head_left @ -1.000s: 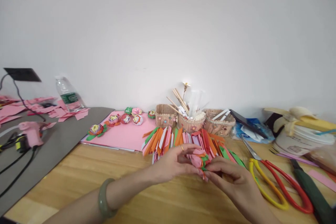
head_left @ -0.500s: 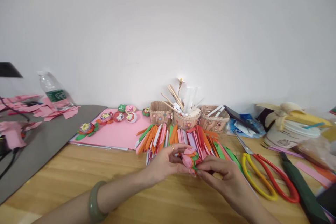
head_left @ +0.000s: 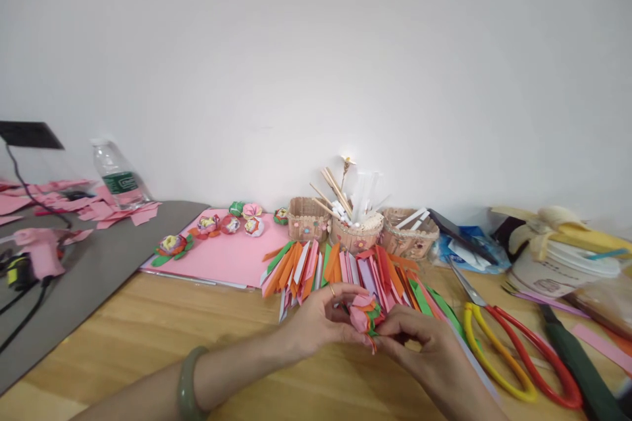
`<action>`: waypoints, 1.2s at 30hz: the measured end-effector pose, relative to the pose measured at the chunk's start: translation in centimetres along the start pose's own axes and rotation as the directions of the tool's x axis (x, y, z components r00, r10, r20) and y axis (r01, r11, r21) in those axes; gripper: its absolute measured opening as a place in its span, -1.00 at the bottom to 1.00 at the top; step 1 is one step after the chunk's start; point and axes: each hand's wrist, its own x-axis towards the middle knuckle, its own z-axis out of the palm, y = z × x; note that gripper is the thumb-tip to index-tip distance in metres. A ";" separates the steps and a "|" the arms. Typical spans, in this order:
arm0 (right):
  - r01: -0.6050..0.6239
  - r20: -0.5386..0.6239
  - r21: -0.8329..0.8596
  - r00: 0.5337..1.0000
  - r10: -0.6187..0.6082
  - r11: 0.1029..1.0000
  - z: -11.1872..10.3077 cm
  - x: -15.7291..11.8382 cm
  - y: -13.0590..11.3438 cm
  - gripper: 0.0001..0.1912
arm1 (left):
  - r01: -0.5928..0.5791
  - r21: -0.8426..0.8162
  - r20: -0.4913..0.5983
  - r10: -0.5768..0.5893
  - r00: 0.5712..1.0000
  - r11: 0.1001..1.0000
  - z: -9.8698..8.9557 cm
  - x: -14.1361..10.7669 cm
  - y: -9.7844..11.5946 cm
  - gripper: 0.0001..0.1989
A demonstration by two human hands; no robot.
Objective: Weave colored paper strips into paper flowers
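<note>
A small paper flower (head_left: pixel 364 316) in pink, orange and green is held between both hands above the wooden table. My left hand (head_left: pixel 323 319) grips its left side, thumb below and fingers curled over the top. On the other side, my right hand (head_left: pixel 419 337) pinches the flower's lower right edge with thumb and forefinger. Just behind the hands lie many folded paper strips (head_left: pixel 301 266) in orange, pink, white, green and red. Finished-looking paper flowers (head_left: pixel 208 226) rest on a pink paper sheet (head_left: pixel 222 265) to the left.
Scissors (head_left: pixel 498 332) with yellow and red handles lie at right, beside a dark green tool (head_left: pixel 575 358). Three small baskets (head_left: pixel 309 227) stand against the wall. A pink glue gun (head_left: pixel 42 253), cables and a plastic bottle (head_left: pixel 118 177) occupy the grey mat. A lidded tub (head_left: pixel 563 270) stands far right.
The whole scene has shifted slightly right and down as the head view turned. Both hands keep hold of the paper flower, with little change in grip.
</note>
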 end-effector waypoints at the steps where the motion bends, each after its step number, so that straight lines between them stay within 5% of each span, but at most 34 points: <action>1: 0.002 -0.003 -0.009 1.000 -0.002 1.000 0.0 0.0 0.0 -0.80 | -0.004 -0.004 -0.002 0.004 1.000 1.000 0.1 0.0 0.0 -0.43; 11: 0.134 0.067 0.000 0.989 -0.133 0.991 -0.9 0.6 -0.9 -0.72 | -0.015 -0.007 -0.066 0.014 0.998 1.000 0.0 -0.1 0.3 -0.42; 29: 0.149 -0.020 -0.057 0.988 -0.151 0.987 -0.3 0.2 -0.7 -0.72 | -0.015 -0.080 -0.063 0.010 0.998 0.997 1.1 -0.5 0.6 -0.46; 36: 0.263 -0.190 -0.223 0.933 -0.306 0.939 0.1 -0.5 0.2 -0.91 | -0.039 -0.115 -0.096 0.028 0.995 0.993 1.4 -0.6 0.6 -0.48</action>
